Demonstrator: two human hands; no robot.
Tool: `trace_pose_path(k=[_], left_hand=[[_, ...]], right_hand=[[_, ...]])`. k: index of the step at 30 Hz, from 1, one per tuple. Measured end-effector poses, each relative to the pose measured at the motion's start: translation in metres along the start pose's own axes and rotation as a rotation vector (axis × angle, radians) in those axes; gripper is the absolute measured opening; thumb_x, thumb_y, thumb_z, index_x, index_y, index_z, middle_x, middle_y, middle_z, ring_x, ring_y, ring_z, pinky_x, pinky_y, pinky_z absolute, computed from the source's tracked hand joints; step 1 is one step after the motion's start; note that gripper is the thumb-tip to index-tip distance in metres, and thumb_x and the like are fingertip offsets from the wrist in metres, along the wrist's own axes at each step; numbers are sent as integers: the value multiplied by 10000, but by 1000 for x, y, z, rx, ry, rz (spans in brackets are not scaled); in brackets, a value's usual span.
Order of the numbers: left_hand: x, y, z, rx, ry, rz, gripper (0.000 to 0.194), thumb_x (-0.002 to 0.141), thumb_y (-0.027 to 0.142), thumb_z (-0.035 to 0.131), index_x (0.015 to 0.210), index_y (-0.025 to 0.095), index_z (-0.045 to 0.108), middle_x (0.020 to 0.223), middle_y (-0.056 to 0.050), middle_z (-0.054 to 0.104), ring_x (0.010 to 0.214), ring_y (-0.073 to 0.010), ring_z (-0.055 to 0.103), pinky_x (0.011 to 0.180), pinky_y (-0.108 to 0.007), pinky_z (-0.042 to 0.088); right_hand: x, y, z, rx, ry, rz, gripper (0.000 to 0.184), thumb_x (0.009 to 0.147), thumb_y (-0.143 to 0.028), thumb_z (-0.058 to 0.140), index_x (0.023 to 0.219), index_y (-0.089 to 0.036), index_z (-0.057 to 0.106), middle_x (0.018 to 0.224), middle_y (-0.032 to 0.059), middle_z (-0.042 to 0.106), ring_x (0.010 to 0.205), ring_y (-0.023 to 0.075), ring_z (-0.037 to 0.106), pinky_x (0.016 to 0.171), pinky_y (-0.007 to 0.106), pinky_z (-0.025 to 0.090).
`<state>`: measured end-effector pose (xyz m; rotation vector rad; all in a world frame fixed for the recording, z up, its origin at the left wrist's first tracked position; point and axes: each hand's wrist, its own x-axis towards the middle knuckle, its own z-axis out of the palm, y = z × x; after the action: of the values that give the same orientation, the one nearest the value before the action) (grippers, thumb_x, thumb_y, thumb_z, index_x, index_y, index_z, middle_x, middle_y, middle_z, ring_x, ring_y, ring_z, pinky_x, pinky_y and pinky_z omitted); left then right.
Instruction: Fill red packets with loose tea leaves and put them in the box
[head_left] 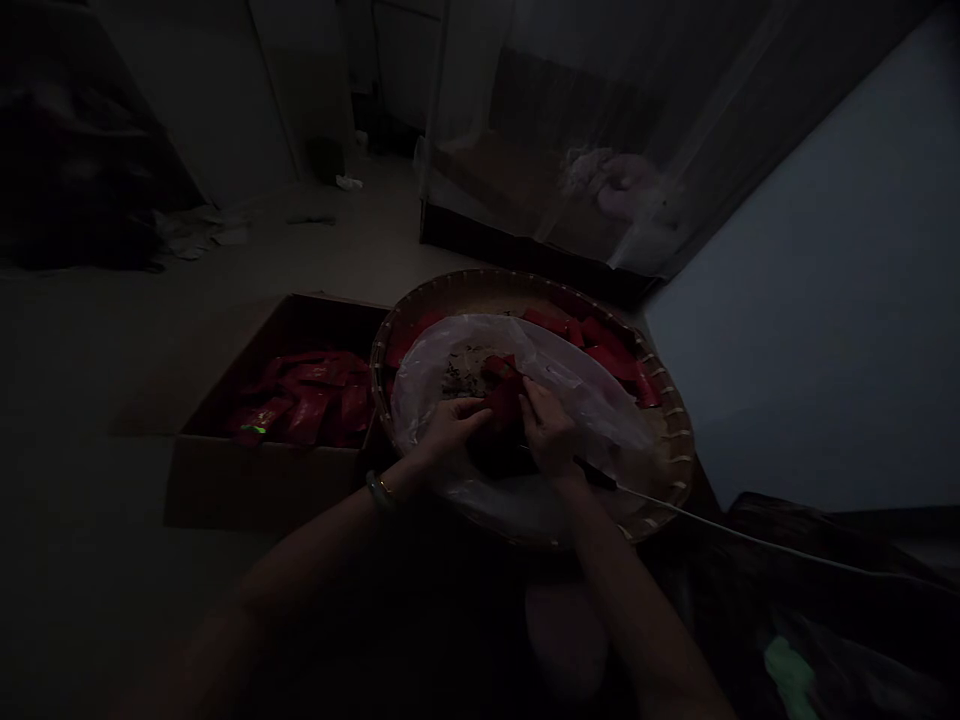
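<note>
Both hands are on a small red packet (506,400) over a large round woven bamboo tray (679,440). My left hand (454,428) pinches its left side between thumb and fingers. On the other side, my right hand (549,425) has its fingers closed on the packet's right edge. Beneath them a clear plastic bag (600,400) lies spread in the tray, with dark loose leaf-like bits (461,370) in it. A dark handle-like object (596,472) with a white cord (720,525) sits under my right wrist. Dim light hides finer detail.
A cardboard box (262,485) full of red packets (307,395) stands left of the tray. More red packets (611,350) lie along the tray's far right side. Behind is a bed with a net (525,190); a pale wall (825,300) rises at the right.
</note>
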<state>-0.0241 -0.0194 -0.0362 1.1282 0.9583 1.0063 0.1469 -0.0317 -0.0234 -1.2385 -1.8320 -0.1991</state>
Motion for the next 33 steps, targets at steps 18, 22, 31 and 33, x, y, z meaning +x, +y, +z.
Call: trace_pose_path(k=[18,22,31,33], left_hand=[[2,4,-2,-67,262,21,276,672,277,708,901,124,685,836,-54,709,755,-173,656,663,-272,548],[3,4,-2,-186,191,0,298,656,271,720,914,127,681,855,-44,706,772,-160,655,705,-277,554],[3,3,3,-167,25,-26,317,708,351,696,956,153,701,980,-67,715,853,-175,661,740,-267,548],[5,2,2,-140,7,-37,328,749,396,658,975,163,699,982,-64,717,848,-176,665,735,-275,554]], right_hand=[[2,4,-9,247,-107,321,203,804,-354,577,792,-193,699,825,61,674,811,202,625,752,349,509],[4,2,-11,499,-202,617,289,735,-427,633,872,-185,710,794,37,707,766,210,640,753,358,510],[6,0,-16,1068,-568,884,417,689,-484,702,960,-167,714,892,56,732,863,223,661,819,355,497],[7,0,-14,1086,-559,905,402,679,-498,706,904,-165,724,862,52,735,839,220,666,832,362,496]])
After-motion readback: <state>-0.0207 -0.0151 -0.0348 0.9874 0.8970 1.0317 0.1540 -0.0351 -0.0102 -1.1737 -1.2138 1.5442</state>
